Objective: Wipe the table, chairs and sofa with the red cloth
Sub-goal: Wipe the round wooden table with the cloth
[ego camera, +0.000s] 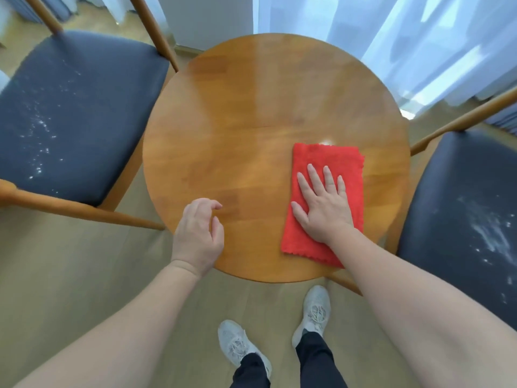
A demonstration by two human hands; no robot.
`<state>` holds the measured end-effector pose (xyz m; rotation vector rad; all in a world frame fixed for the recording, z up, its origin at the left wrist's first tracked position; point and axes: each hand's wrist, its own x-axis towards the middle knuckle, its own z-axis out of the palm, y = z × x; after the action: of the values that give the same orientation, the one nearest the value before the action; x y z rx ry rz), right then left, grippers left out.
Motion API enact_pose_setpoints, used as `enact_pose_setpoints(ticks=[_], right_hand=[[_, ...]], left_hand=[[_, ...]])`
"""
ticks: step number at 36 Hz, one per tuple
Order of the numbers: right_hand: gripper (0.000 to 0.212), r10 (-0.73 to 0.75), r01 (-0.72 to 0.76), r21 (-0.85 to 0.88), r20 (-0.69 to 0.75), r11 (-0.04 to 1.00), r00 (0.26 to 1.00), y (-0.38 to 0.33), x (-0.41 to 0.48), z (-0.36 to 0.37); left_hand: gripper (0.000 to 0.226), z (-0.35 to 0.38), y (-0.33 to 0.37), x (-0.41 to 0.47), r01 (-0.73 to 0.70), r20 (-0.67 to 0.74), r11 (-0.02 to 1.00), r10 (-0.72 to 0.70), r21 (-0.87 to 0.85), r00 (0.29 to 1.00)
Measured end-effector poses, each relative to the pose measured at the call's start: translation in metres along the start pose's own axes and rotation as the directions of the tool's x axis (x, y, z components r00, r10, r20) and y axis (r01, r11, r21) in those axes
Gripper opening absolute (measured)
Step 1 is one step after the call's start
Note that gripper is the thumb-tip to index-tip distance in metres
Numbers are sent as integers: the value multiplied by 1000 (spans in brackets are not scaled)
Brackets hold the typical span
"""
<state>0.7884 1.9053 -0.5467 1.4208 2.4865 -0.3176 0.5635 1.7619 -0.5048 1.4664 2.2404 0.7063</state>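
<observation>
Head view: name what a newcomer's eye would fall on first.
The red cloth lies flat on the near right of the round wooden table, pressed down by the right hand. White specks dot the dark seats of the left chair and the right chair on either side of the table.

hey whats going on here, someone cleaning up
Yes. A person stands at a round wooden table and presses the right hand flat, fingers straight, on a red cloth spread over the table's right side. The left hand hangs over the near edge, loosely curled and holding nothing. The dark chair seat on the left and the one on the right both show white powdery specks, so they look not yet wiped.
</observation>
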Motion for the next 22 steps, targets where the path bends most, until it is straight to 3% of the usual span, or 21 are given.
enact_pose_setpoints(ticks=[14, 19, 22], right_hand=[[73, 105, -103, -23, 133, 994, 986, 90, -21, -4], [71, 204, -223, 62, 227, 973, 952, 102, -27, -23], [61, 226, -250, 93, 213, 964, 951, 103, -28, -34]], left_hand=[[38, 20, 78, 10, -58, 61, 998, 56, 27, 997], [34, 2, 115, -4, -62, 105, 995, 55, 72, 993], [35, -11, 138, -8, -62, 127, 993, 49, 104, 991]])
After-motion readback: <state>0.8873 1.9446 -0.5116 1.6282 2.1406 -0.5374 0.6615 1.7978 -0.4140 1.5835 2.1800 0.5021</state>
